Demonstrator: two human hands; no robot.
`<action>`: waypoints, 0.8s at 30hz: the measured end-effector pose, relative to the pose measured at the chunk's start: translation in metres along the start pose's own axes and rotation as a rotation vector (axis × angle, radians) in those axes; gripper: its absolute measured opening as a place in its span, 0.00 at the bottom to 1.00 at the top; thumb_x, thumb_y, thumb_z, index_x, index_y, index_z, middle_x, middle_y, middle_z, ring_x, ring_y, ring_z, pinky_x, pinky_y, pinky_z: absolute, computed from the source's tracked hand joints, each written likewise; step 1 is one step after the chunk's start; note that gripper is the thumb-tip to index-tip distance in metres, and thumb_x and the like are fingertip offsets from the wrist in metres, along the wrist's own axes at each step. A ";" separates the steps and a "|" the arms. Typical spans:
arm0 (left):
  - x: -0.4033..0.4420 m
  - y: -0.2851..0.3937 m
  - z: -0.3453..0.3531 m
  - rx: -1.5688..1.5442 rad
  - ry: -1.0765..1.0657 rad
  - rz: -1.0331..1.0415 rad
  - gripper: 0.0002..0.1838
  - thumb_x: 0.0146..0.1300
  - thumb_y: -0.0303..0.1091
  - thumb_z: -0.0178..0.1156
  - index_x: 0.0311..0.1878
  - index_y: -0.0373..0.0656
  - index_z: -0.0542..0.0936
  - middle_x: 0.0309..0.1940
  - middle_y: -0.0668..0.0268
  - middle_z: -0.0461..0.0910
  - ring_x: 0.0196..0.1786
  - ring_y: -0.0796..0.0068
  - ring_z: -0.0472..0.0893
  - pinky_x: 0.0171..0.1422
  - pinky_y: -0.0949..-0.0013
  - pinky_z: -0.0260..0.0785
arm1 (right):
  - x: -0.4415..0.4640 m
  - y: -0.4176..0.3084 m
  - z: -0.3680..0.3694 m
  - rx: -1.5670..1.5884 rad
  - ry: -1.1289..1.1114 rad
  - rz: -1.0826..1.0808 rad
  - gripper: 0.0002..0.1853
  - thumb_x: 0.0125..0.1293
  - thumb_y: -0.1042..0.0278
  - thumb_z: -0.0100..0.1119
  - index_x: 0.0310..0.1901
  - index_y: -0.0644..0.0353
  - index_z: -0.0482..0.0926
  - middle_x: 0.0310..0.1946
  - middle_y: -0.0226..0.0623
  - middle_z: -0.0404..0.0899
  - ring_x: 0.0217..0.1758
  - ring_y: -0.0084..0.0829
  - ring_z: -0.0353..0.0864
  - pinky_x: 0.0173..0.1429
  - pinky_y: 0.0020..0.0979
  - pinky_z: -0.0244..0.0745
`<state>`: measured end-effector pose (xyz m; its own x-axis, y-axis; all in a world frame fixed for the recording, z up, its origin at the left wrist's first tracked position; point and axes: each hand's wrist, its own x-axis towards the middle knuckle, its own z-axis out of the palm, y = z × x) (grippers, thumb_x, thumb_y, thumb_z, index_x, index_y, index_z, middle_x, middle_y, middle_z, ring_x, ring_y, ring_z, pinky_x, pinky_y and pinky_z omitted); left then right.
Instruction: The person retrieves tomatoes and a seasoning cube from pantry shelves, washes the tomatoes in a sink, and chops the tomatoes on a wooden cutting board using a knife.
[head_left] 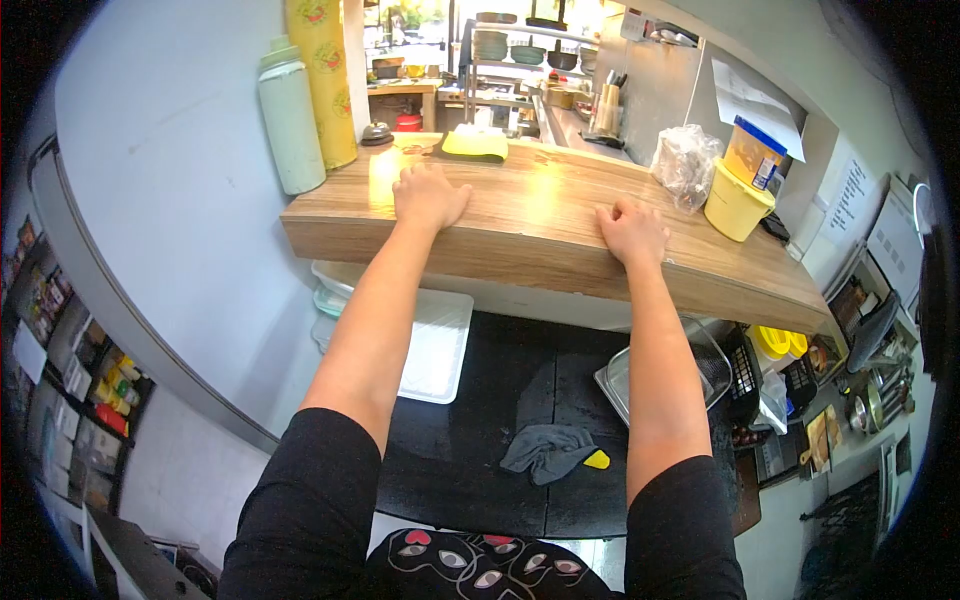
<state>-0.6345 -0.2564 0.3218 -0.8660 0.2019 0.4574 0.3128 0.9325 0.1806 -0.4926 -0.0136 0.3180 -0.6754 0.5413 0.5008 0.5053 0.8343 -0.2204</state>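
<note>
Both arms reach forward to a wooden counter (540, 235). My left hand (430, 197) rests on its top near the left end, thumb apart from the fingers, holding nothing. Just beyond it lie a yellow cloth (476, 146) and a small metal bell (377, 133). My right hand (636, 232) sits at the counter's front edge with its fingers curled; what is under them, if anything, is hidden. To its right are a clear plastic bag (686, 165) and a yellow tub (738, 202) with a blue-lidded container (754, 153) on top.
Below the counter, a black table (480, 470) bears a grey cloth (548, 453), a white tray (437, 345) and, at right, a wire basket (708, 370). A pale green bottle (292, 125) and a yellow roll (325, 85) stand at the counter's left end.
</note>
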 end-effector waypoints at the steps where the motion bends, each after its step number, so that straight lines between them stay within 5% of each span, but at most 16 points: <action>1: 0.000 0.001 -0.001 0.001 -0.002 -0.004 0.35 0.57 0.61 0.51 0.55 0.39 0.74 0.56 0.52 0.71 0.60 0.57 0.68 0.63 0.57 0.61 | 0.000 0.000 0.000 -0.003 -0.011 0.002 0.21 0.58 0.42 0.49 0.37 0.50 0.79 0.48 0.38 0.75 0.57 0.39 0.69 0.60 0.51 0.60; 24: -0.001 0.000 0.000 0.003 0.023 0.005 0.31 0.57 0.57 0.53 0.52 0.38 0.75 0.54 0.53 0.72 0.59 0.58 0.68 0.61 0.58 0.61 | 0.000 0.000 -0.004 -0.007 -0.045 -0.012 0.22 0.59 0.41 0.48 0.40 0.49 0.79 0.49 0.38 0.76 0.59 0.40 0.68 0.60 0.52 0.59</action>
<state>-0.6333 -0.2572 0.3213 -0.8555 0.1993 0.4779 0.3153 0.9326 0.1756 -0.4909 -0.0140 0.3214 -0.7048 0.5356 0.4651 0.5006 0.8401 -0.2088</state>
